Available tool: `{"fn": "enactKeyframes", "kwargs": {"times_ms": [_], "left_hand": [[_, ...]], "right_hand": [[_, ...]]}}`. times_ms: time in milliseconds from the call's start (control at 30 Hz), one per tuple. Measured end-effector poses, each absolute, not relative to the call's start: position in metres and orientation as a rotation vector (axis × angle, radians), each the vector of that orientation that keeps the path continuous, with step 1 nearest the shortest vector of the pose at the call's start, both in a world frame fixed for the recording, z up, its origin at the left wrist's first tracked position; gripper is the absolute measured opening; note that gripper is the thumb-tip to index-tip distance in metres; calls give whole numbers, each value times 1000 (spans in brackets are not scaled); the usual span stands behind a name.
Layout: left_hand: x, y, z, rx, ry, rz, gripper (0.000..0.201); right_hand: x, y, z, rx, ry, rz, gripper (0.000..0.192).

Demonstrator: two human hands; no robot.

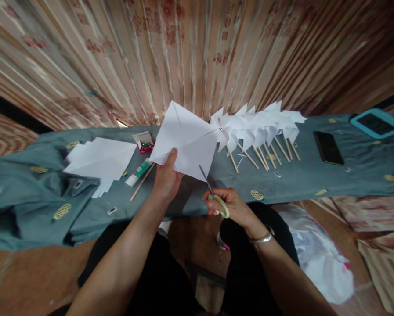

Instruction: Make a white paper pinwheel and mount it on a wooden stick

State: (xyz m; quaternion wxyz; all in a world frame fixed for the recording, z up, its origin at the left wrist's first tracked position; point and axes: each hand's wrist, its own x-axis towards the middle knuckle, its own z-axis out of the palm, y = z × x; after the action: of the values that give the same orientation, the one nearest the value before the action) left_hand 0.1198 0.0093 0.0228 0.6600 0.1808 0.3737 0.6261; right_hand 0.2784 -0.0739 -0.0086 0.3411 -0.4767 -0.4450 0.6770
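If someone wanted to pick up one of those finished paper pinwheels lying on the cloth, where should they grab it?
Probably by the wooden stick, not the paper. The pinwheels lie in an overlapping row with their white vanes toward the curtain and their sticks pointing back toward the person. Coming in from the near side, a hand could pinch a stick's free end without crushing the folded vanes or disturbing the neighbours.

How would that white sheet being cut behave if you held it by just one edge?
The folded white paper would probably flop; it looks thin, creased, pinched only by the left hand. Likely very light. The scissors in the right hand suggest it tears easily.
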Motion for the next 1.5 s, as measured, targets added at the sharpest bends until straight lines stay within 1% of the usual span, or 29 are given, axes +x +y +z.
{"fn": "enactKeyframes", "kwargs": {"times_ms": [367, 767, 967, 1100, 1333, 1500], "left_hand": [[126, 3, 17, 438, 878, 1374, 27], [125, 3, 15, 442, 909, 1368, 28], [127, -1, 20, 448, 958, 1305, 29], [129, -3, 23, 436, 977, 1295, 28], [132, -4, 22, 422, 958, 1316, 18], [131, -6, 22, 426, 967, 1287, 18]], "right_hand": [[279, -72, -7, -1238, -1154, 1719, 55], [277, -73, -13, -1236, -1075, 1719, 48], [278, -72, -7, -1247, -1145, 1657, 51], [278, -71, -7, -1253, -1167, 1641, 53], [279, -72, -9, -1242, -1148, 1674, 53], [277, -72, -8, -1250, -1116, 1674, 55]]}}
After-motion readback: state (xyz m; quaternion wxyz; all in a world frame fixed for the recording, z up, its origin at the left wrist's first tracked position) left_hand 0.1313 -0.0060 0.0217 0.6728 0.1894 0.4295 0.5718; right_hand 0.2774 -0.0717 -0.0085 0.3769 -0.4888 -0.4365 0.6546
